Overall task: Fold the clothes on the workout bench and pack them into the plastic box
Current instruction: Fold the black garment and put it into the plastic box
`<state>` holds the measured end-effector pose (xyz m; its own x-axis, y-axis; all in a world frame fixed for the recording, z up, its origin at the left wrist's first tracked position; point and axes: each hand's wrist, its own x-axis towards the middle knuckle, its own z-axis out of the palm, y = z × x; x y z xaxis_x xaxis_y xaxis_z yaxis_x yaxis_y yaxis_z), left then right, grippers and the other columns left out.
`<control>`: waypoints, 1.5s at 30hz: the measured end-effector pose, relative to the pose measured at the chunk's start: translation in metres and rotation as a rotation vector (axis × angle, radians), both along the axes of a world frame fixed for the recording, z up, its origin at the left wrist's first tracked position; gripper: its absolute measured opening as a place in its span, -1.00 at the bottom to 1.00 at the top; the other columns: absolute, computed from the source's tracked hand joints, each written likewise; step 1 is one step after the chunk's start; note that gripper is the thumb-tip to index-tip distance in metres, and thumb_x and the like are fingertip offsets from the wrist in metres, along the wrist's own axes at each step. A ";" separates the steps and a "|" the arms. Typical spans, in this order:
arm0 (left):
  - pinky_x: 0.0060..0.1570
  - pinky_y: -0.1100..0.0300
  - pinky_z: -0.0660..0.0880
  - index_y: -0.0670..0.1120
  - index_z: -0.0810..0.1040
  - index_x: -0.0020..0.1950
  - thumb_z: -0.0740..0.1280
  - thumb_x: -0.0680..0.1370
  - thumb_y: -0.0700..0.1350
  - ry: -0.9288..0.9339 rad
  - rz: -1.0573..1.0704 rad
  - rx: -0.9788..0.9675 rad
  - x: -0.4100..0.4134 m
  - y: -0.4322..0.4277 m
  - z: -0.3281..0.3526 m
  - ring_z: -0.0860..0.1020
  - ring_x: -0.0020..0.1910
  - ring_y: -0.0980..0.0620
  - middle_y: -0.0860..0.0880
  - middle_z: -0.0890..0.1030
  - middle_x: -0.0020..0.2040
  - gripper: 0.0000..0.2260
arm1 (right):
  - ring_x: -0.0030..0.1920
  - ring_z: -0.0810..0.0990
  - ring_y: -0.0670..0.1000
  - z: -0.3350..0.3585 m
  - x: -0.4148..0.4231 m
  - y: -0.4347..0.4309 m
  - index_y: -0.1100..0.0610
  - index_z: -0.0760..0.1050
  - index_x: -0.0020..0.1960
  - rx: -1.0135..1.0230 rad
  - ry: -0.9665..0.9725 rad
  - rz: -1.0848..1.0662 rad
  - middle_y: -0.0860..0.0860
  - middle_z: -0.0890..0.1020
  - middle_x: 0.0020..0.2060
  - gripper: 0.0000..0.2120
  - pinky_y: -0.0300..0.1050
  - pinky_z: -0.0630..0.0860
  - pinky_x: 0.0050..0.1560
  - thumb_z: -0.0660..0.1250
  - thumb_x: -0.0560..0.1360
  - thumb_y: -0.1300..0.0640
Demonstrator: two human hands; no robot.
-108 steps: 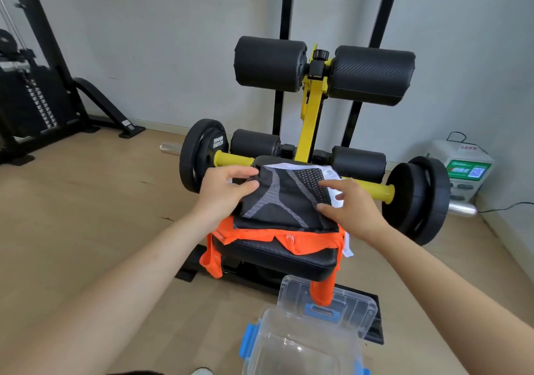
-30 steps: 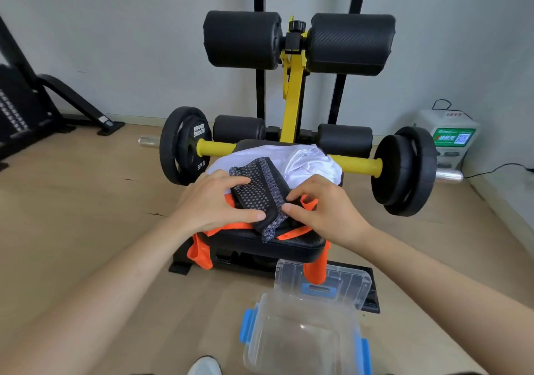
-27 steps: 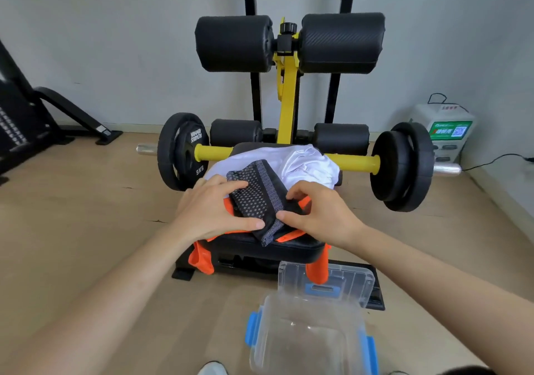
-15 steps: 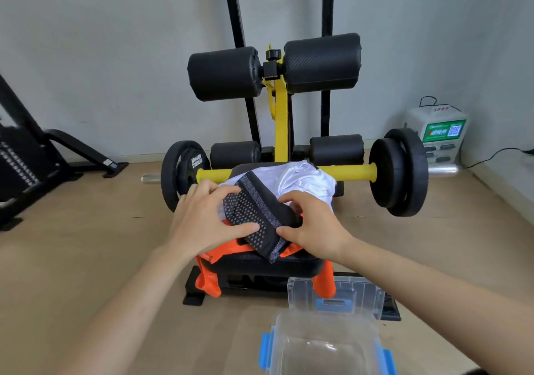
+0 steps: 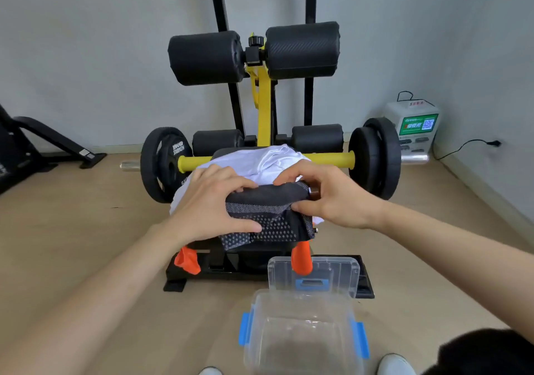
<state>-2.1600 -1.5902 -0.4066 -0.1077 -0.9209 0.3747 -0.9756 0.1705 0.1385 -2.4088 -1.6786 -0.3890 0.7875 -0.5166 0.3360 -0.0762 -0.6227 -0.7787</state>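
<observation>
The black folded garment with a grey dotted pattern [image 5: 268, 215] lies between both hands, on the near end of the black padded tabletop [image 5: 268, 248]. The left hand [image 5: 213, 210] grips its left side, fingers curled over the far edge and thumb along the near edge. The right hand [image 5: 326, 198] pinches its right side, fingertips on top and thumb pressed to the front. Just beyond both hands lies a crumpled white garment [image 5: 260, 160]. Orange fabric [image 5: 302, 259] hangs below the hands. Nearer the person than the hands, the clear plastic box with blue latches [image 5: 254, 343] stands open on the floor.
</observation>
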 end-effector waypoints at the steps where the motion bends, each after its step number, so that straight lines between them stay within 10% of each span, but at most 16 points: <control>1: 0.16 0.29 0.19 0.21 0.58 0.16 0.40 0.17 0.50 0.053 -0.018 0.016 -0.003 0.002 0.000 0.39 0.13 0.14 0.22 0.49 0.02 -0.35 | 0.10 0.59 -0.09 0.001 -0.006 0.002 0.09 0.57 0.17 0.005 0.000 0.008 -0.18 0.60 0.05 -0.63 -0.15 0.54 0.14 0.42 0.43 0.40; 6: 0.04 0.01 0.54 0.09 0.56 -0.01 0.60 0.32 0.14 0.347 -0.095 0.211 -0.029 0.015 -0.004 0.58 -0.06 0.16 0.17 0.63 -0.09 -0.64 | 0.15 0.60 0.01 -0.003 -0.041 0.003 0.08 0.58 0.17 0.069 0.020 -0.009 -0.02 0.61 0.08 -0.62 -0.14 0.55 0.16 0.44 0.44 0.41; 14: -0.02 0.25 0.52 0.09 0.57 0.09 0.62 0.35 -0.09 0.576 -0.182 0.245 -0.069 0.047 -0.028 0.63 -0.04 0.19 0.17 0.68 -0.03 -0.61 | 0.08 0.63 -0.04 -0.036 -0.079 0.015 0.17 0.55 0.20 0.289 0.104 -0.093 0.12 0.61 0.10 -0.63 -0.21 0.57 0.09 0.37 0.47 0.48; 29: 0.11 0.15 0.48 0.20 0.59 0.15 0.51 0.44 -0.09 0.498 -0.081 0.379 -0.081 0.044 -0.172 0.54 0.08 0.27 0.29 0.56 0.08 -0.66 | -0.27 0.62 -0.23 -0.187 -0.072 0.032 0.10 0.63 0.12 0.688 0.197 -0.415 -0.04 0.65 -0.12 -0.67 -0.36 0.53 -0.29 0.36 0.49 0.45; 40: 0.34 0.06 0.41 0.02 0.65 0.10 0.55 0.43 -0.21 0.730 0.086 0.577 -0.067 0.012 -0.303 0.55 0.20 0.13 0.14 0.64 0.11 -0.71 | -0.06 0.65 0.02 -0.323 -0.057 0.023 0.07 0.65 0.11 0.724 0.270 -0.610 0.04 0.67 0.11 -0.72 -0.12 0.62 0.07 0.42 0.49 0.36; 45: 0.25 0.15 0.43 -0.02 0.60 0.29 0.45 0.49 -0.24 0.312 0.121 0.678 -0.068 0.019 -0.349 0.50 0.23 0.00 0.02 0.52 0.25 -0.62 | 0.35 0.46 0.09 -0.364 -0.057 0.025 0.10 0.51 0.36 0.343 0.758 -0.390 0.06 0.47 0.36 -0.55 -0.08 0.36 0.40 0.42 0.48 0.26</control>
<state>-2.2278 -1.5710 -0.7556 0.0267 -0.9593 -0.2813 -0.8805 -0.1558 0.4478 -2.4658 -1.6534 -0.7535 0.4833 -0.7681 -0.4201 -0.7983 -0.1897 -0.5716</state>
